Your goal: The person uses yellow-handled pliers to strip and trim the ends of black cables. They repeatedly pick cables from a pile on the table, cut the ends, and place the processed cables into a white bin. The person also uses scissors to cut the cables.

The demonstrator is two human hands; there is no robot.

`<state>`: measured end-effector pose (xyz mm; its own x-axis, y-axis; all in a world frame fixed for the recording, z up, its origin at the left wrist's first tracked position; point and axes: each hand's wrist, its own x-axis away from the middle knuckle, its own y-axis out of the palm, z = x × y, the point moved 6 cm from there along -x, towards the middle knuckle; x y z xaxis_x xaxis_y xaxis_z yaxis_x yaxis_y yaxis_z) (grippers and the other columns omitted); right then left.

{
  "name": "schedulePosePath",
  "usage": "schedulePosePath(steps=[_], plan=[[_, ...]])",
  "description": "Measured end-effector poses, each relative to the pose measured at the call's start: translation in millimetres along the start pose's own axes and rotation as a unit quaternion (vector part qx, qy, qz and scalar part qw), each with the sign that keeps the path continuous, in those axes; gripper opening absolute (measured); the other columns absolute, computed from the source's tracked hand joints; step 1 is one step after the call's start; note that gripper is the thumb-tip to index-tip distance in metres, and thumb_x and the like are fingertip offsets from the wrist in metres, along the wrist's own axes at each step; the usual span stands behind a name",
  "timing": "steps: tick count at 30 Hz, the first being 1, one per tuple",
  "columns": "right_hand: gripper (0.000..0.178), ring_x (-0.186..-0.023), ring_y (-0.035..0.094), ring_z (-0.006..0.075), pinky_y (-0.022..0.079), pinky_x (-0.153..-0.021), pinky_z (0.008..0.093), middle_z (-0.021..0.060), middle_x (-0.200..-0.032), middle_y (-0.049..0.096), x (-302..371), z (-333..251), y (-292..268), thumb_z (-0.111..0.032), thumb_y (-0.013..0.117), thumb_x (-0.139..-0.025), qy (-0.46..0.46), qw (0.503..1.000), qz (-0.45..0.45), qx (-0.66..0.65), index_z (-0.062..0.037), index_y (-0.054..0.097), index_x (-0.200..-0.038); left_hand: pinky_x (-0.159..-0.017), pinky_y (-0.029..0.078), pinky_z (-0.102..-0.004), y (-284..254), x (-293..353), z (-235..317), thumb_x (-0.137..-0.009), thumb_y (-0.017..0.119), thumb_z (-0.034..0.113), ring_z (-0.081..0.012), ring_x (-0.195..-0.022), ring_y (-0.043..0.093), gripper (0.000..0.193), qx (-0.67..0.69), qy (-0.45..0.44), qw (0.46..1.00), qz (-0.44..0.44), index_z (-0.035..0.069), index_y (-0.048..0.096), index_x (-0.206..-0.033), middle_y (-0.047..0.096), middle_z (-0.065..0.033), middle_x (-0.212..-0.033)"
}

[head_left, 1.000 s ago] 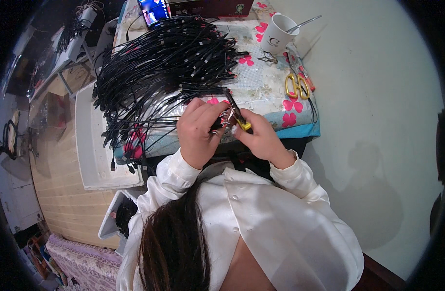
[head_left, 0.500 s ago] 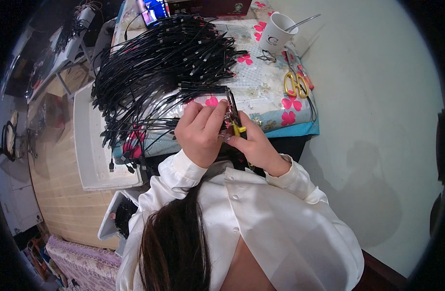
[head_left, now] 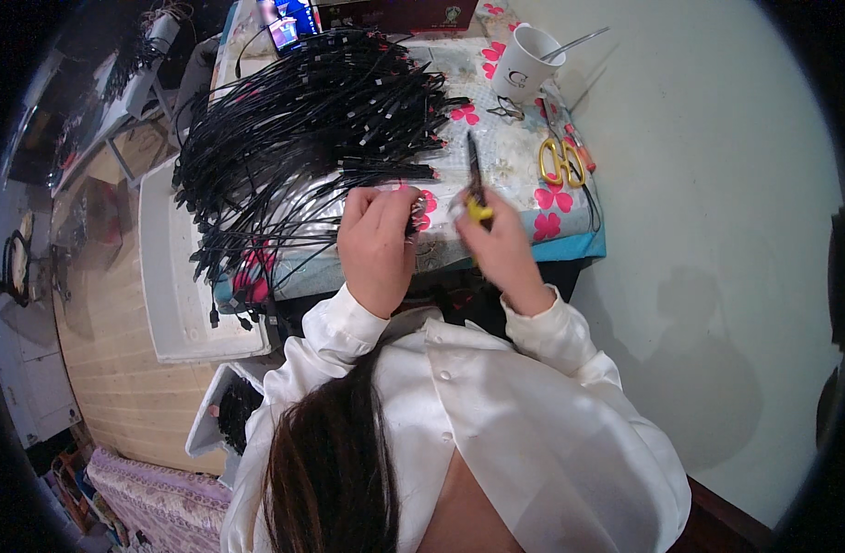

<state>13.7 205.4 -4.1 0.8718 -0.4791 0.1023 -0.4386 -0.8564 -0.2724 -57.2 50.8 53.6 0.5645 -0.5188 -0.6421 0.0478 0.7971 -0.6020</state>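
Observation:
My left hand (head_left: 381,247) is closed round the ends of a few black cables (head_left: 302,241), whose lengths run off to the left. Small shiny tips show at its fingertips. Just to the right, my right hand (head_left: 507,247) grips a tool that looks like pliers (head_left: 475,166), with dark jaws pointing up and yellow on the handles. The tool and fingers are slightly blurred, and its jaws are apart from the cables in my left hand. Beyond both hands spreads a big heap of black cables (head_left: 293,120) with plugs on their ends. A small cable bundle (head_left: 390,171) lies just above my left hand.
A flowered cloth (head_left: 524,175) covers the table. On its right lie yellow-handled scissors (head_left: 561,164) and a white cup (head_left: 525,69) with a metal stirrer. A lit phone (head_left: 291,28) and a dark red box (head_left: 395,14) stand behind. A white tub (head_left: 164,304) sits at left.
My right hand has drawn the pliers away from my left hand, to the right, so the hands are now apart. My left hand still holds the cable ends.

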Motion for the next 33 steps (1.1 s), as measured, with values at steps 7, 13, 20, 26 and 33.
schedulePosePath(steps=[7,13,20,26,33], plan=[[0.035,-0.090,0.067,0.0406,0.052,-0.076,0.0421,0.0218,-0.092,0.067,-58,-11,9,-0.005,0.072,-0.079,-0.119,0.947,0.038,0.295,-0.0012,0.055,-0.110,-0.075,0.051,-0.0379,18,-2,-24,-0.076,0.069,-0.004,-0.0336,-0.097,0.061,0.033,0.073,-0.112,0.990,-0.044,0.001,0.063,-0.108,0.066,-0.0135,-0.101],[0.032,-0.081,0.066,0.0276,0.051,-0.075,0.0349,0.0156,-0.089,0.066,-43,-30,2,-0.002,0.070,-0.082,-0.155,0.977,0.033,0.145,-0.0023,0.056,-0.110,-0.076,0.053,-0.0376,22,-16,-26,-0.065,0.074,-0.003,-0.0306,-0.095,0.061,0.052,0.035,-0.029,0.997,-0.058,0.007,0.066,-0.116,0.069,-0.0083,-0.107],[0.030,-0.094,0.061,0.0118,0.048,-0.086,0.0274,0.0036,-0.099,0.065,-29,-26,-4,-0.008,0.067,-0.090,-0.068,0.993,-0.041,-0.085,0.0009,0.057,-0.117,-0.068,0.050,-0.0367,15,-14,-24,-0.063,0.076,0.002,-0.0272,-0.077,0.058,0.040,0.046,-0.036,0.998,-0.039,0.009,0.072,-0.102,0.069,-0.0049,-0.087],[0.033,-0.094,0.056,0.0135,0.046,-0.087,0.0293,0.0054,-0.102,0.062,-4,-1,11,-0.012,0.066,-0.088,0.024,0.978,-0.167,-0.121,-0.0011,0.057,-0.117,-0.065,0.048,-0.0349,4,-12,-14,-0.069,0.078,0.006,-0.0255,-0.075,0.057,0.033,0.068,-0.020,0.997,-0.014,0.009,0.073,-0.102,0.066,-0.0043,-0.079],[0.034,-0.088,0.056,0.0171,0.047,-0.084,0.0326,0.0088,-0.097,0.062,6,1,19,-0.014,0.068,-0.086,-0.019,0.979,-0.172,-0.109,0.0012,0.056,-0.114,-0.065,0.048,-0.0354,0,-11,-10,-0.067,0.077,0.004,-0.0266,-0.074,0.056,0.037,0.093,-0.017,0.995,-0.019,0.007,0.072,-0.103,0.064,-0.0052,-0.077]])
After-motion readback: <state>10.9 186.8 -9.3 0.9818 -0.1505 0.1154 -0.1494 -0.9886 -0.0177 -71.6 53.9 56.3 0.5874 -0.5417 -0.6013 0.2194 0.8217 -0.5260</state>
